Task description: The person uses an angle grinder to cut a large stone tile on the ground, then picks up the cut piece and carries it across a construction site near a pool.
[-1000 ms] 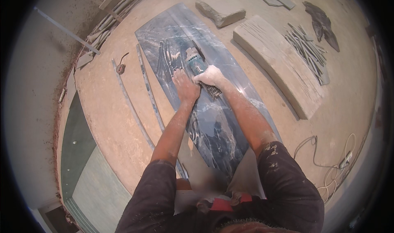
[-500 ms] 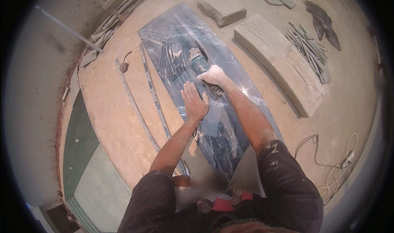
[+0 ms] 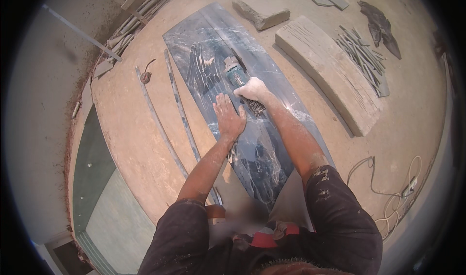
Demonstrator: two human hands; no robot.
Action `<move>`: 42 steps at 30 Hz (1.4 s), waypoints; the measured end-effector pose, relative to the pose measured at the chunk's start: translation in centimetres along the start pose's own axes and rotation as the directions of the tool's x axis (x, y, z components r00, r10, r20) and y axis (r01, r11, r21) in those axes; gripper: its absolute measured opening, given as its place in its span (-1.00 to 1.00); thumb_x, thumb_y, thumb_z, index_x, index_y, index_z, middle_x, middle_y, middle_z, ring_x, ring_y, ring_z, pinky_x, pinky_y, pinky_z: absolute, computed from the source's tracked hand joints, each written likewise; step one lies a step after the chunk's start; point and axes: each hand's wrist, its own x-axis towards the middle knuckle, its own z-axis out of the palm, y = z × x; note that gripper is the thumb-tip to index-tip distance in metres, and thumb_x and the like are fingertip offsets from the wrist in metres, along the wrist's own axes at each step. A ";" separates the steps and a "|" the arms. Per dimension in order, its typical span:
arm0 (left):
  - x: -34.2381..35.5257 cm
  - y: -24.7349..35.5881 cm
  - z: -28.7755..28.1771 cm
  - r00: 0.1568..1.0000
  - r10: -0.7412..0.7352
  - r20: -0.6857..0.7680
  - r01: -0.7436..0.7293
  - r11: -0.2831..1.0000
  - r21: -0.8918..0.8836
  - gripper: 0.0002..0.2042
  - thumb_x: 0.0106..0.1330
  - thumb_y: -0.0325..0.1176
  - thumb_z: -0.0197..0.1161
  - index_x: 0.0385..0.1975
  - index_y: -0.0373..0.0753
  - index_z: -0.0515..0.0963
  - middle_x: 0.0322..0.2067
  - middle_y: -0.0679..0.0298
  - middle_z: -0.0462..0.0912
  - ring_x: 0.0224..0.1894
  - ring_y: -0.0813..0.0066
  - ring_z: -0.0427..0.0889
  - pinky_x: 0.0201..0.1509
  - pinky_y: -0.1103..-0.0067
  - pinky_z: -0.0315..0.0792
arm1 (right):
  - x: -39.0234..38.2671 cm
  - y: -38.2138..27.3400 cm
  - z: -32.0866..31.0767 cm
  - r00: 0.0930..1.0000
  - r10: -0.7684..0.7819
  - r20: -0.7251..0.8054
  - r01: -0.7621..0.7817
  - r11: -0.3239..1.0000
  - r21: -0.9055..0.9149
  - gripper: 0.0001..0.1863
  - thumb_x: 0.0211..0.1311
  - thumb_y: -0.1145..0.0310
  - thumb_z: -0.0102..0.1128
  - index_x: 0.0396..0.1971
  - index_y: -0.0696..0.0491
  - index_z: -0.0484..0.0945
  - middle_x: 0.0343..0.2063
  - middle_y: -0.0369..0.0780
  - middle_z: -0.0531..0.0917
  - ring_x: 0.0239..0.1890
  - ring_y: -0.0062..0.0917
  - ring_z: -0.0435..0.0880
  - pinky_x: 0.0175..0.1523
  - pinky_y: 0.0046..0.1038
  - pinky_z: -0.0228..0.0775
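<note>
A long, dark, polished stone slab with white veins lies in front of me. My right hand, white with dust, is wrapped round the body of a teal angle grinder. The grinder's grey head points away from me, close over the slab, and its dark rear end sticks out below my hand. A thin dark groove runs along the slab by the head; the disc itself is hard to make out. My left hand rests flat on the slab, fingers stretched out, just left of the grinder, holding nothing.
Two narrow stone strips lie left of the slab. To the right are a long pale block, a rough block, a heap of thin offcuts and a dark cloth. A power strip with loose cables lies at lower right.
Almost nothing differs. The whole view has shifted very slightly; both hands and the grinder keep practically the same places on the slab.
</note>
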 end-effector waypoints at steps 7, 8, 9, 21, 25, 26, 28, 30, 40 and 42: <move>0.0 0.1 0.1 1.000 0.000 -0.006 0.000 1.000 -0.002 -0.29 0.42 -0.18 0.18 0.41 -0.58 0.20 0.47 -0.32 0.15 0.58 -0.24 0.02 0.65 -0.01 -0.14 | -0.3 0.5 0.1 1.000 0.000 -0.008 0.000 1.000 0.013 -0.34 -0.26 0.02 0.55 -0.25 0.31 0.74 -0.24 0.06 0.79 -0.14 -0.24 0.82 -0.01 -0.35 0.63; 0.0 0.1 0.1 1.000 -0.002 -0.005 0.002 1.000 0.000 -0.29 0.42 -0.18 0.18 0.41 -0.58 0.20 0.47 -0.32 0.15 0.58 -0.24 0.02 0.65 -0.01 -0.14 | -0.4 0.5 0.1 1.000 0.001 -0.008 -0.001 1.000 0.013 -0.34 -0.26 0.02 0.55 -0.25 0.31 0.74 -0.25 0.06 0.79 -0.14 -0.24 0.82 -0.01 -0.35 0.63; 0.0 0.1 0.1 1.000 -0.002 -0.005 0.002 1.000 0.004 -0.30 0.42 -0.18 0.18 0.41 -0.58 0.20 0.47 -0.32 0.15 0.59 -0.24 0.02 0.65 -0.01 -0.14 | -0.5 0.5 0.1 1.000 0.002 -0.012 -0.002 1.000 0.010 -0.34 -0.26 0.02 0.55 -0.26 0.31 0.74 -0.25 0.06 0.79 -0.14 -0.25 0.82 -0.02 -0.35 0.63; 0.2 -0.1 0.4 1.000 -0.013 0.026 0.013 1.000 0.003 -0.26 0.43 -0.11 0.11 0.43 -0.59 0.16 0.49 -0.31 0.11 0.61 -0.20 -0.04 0.67 0.02 -0.21 | -0.6 1.3 0.3 1.000 -0.017 -0.019 0.017 1.000 0.001 -0.35 -0.25 0.03 0.54 -0.24 0.31 0.74 -0.24 0.06 0.80 -0.16 -0.25 0.82 -0.03 -0.36 0.63; 0.1 -0.3 0.4 0.999 -0.021 0.031 0.020 1.000 0.009 -0.26 0.42 -0.12 0.11 0.43 -0.59 0.17 0.49 -0.31 0.11 0.61 -0.19 -0.04 0.67 0.03 -0.21 | -0.8 1.3 0.6 0.999 -0.027 -0.017 0.027 1.000 0.007 -0.35 -0.24 0.03 0.53 -0.23 0.31 0.74 -0.24 0.06 0.79 -0.15 -0.24 0.82 -0.03 -0.35 0.63; 0.1 -0.3 0.4 0.999 -0.021 0.031 0.020 1.000 0.008 -0.26 0.42 -0.12 0.11 0.43 -0.59 0.17 0.49 -0.31 0.11 0.61 -0.19 -0.04 0.67 0.03 -0.21 | -0.8 1.4 0.6 0.999 -0.029 -0.017 0.029 1.000 0.009 -0.35 -0.24 0.03 0.53 -0.23 0.31 0.74 -0.23 0.07 0.79 -0.15 -0.24 0.82 -0.02 -0.35 0.63; 0.2 -0.3 0.5 1.000 -0.016 0.023 0.016 1.000 0.009 -0.25 0.41 -0.11 0.12 0.43 -0.58 0.17 0.49 -0.31 0.11 0.61 -0.19 -0.04 0.68 0.03 -0.21 | -0.8 1.5 0.6 0.999 -0.034 -0.018 0.034 0.999 0.010 -0.34 -0.23 0.03 0.52 -0.22 0.31 0.74 -0.22 0.07 0.79 -0.14 -0.23 0.82 -0.01 -0.35 0.63; 0.2 -0.2 0.5 1.000 -0.016 0.022 0.016 1.000 0.012 -0.24 0.40 -0.11 0.13 0.43 -0.58 0.17 0.49 -0.31 0.11 0.61 -0.19 -0.04 0.68 0.04 -0.21 | -0.9 1.7 0.7 0.999 -0.034 -0.023 0.034 0.999 0.005 -0.33 -0.22 0.02 0.52 -0.21 0.31 0.74 -0.21 0.07 0.79 -0.12 -0.23 0.82 0.00 -0.34 0.63; 0.2 -0.2 0.4 0.999 -0.028 0.043 0.027 1.000 0.010 -0.22 0.37 -0.11 0.16 0.44 -0.57 0.16 0.50 -0.29 0.11 0.61 -0.18 -0.04 0.68 0.04 -0.21 | -1.9 1.9 0.5 1.000 -0.022 -0.013 0.022 1.000 0.000 -0.29 -0.21 -0.03 0.51 -0.18 0.33 0.73 -0.18 0.10 0.79 -0.09 -0.21 0.82 0.03 -0.33 0.63; 0.2 -0.2 0.3 0.998 -0.035 0.057 0.034 0.999 0.016 -0.22 0.37 -0.11 0.16 0.45 -0.57 0.15 0.50 -0.28 0.10 0.62 -0.17 -0.05 0.68 0.05 -0.21 | -2.0 2.0 0.5 0.999 -0.029 -0.017 0.029 1.000 -0.008 -0.28 -0.21 -0.03 0.51 -0.18 0.33 0.73 -0.18 0.10 0.79 -0.09 -0.21 0.82 0.02 -0.34 0.63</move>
